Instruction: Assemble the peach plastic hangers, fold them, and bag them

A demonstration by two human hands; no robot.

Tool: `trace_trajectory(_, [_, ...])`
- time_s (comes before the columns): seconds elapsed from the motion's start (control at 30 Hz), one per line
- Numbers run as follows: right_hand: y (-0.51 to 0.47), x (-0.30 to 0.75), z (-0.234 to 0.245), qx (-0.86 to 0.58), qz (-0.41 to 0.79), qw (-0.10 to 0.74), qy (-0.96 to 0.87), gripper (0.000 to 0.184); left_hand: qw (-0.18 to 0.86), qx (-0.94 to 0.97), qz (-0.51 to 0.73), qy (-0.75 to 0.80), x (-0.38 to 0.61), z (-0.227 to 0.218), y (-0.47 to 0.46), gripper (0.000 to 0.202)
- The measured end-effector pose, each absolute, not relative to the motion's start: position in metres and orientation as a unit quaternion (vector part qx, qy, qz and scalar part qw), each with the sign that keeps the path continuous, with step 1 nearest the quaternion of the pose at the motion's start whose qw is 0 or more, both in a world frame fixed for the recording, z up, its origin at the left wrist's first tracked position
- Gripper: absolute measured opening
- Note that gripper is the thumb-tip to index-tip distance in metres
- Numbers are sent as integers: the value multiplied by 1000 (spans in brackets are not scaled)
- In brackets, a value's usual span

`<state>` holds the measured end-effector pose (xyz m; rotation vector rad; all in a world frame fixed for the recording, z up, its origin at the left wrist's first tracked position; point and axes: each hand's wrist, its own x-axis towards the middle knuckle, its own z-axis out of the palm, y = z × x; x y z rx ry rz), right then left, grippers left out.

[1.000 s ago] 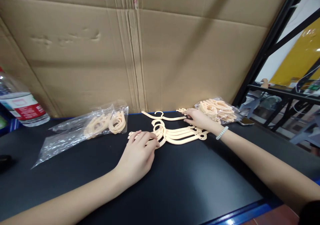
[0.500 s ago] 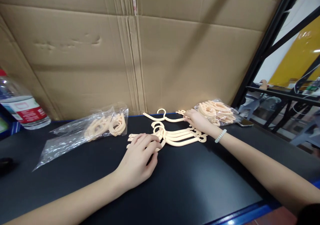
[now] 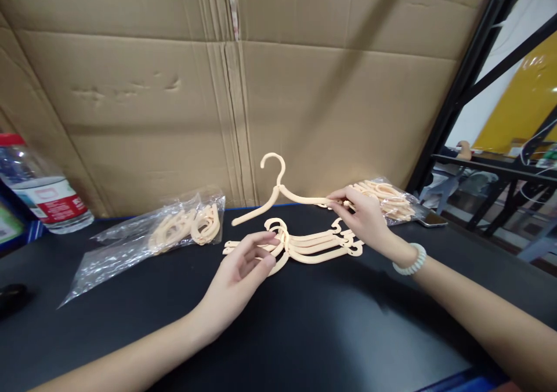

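Observation:
My right hand (image 3: 362, 215) pinches a cream plastic hanger (image 3: 300, 196) by the end of its right arm. The hanger is raised above the tabletop, its hook up and its left arm slanting down. Below it lies a stack of matching hangers (image 3: 315, 247), hooks overlapping near the middle. My left hand (image 3: 243, 270) is over the left side of this stack, fingers curved and thumb apart. It partly hides the hangers' left arms, and I cannot tell whether its fingertips touch them.
A clear plastic bag with folded cream parts (image 3: 185, 227) lies left. Another bag of such parts (image 3: 387, 198) is at the right, beside a phone (image 3: 430, 218). A water bottle (image 3: 52, 198) stands far left. Tall cardboard (image 3: 339, 102) walls the back of the black table (image 3: 326, 328).
The right hand has lifted the hanger off the table and drawn it nearer. My left hand's thumb and fingers have spread apart beside the stack. The view has tilted slightly.

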<state>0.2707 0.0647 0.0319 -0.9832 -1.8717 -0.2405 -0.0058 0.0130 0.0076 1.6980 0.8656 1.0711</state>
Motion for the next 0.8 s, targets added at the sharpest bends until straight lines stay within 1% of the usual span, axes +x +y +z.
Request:
trace_trajectory(0.1, [49, 256, 34, -397, -21, 510, -763, 11, 545, 648, 439, 301, -3, 3, 16, 47])
trace_trajectory(0.17, [41, 247, 33, -379, 41, 504, -775, 12, 598, 603, 453, 271, -1, 0, 18, 54])
trace_trajectory(0.2, [38, 244, 32, -365, 70, 494, -786, 12, 617, 582, 461, 259, -1, -1, 19, 55])
trace_trajectory(0.27, [33, 239, 29, -335, 117, 459, -814, 11, 640, 556, 471, 244, 0, -3, 20, 48])
trace_trajectory(0.33, [30, 236, 27, -315, 138, 412, -844, 11, 644, 551, 472, 243, 1, -4, 20, 38])
trace_trajectory(0.4, [28, 236, 29, -310, 133, 378, -862, 10, 646, 549, 468, 249, 1, -6, 19, 32])
trace_trajectory(0.47, [25, 238, 34, -317, 106, 368, -868, 9, 651, 547, 458, 257, 1, -7, 19, 30])
trace_trajectory(0.67, [26, 254, 47, -359, 39, 327, -873, 22, 667, 542, 437, 265, 1, -9, 21, 35])
trace_trajectory(0.8, [34, 262, 46, -366, -79, 334, -865, 24, 668, 542, 443, 255, 2, -8, 20, 32])
